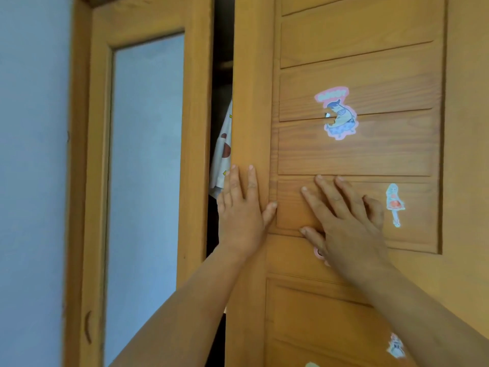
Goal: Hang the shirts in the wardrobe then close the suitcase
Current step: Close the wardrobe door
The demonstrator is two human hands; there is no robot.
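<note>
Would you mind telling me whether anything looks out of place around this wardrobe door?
Yes: a white patterned shirt pokes into the narrow gap beside the slatted door that both hands press on, so it may get pinched.

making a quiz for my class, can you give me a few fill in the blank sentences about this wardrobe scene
1. Both hands, the left hand and the right hand, lie flat on the wooden ____.
2. Through the dark gap, a patterned ____ shows.
3. The cartoon sticker sits ____ the right hand.

Missing words: door; shirt; above
</note>
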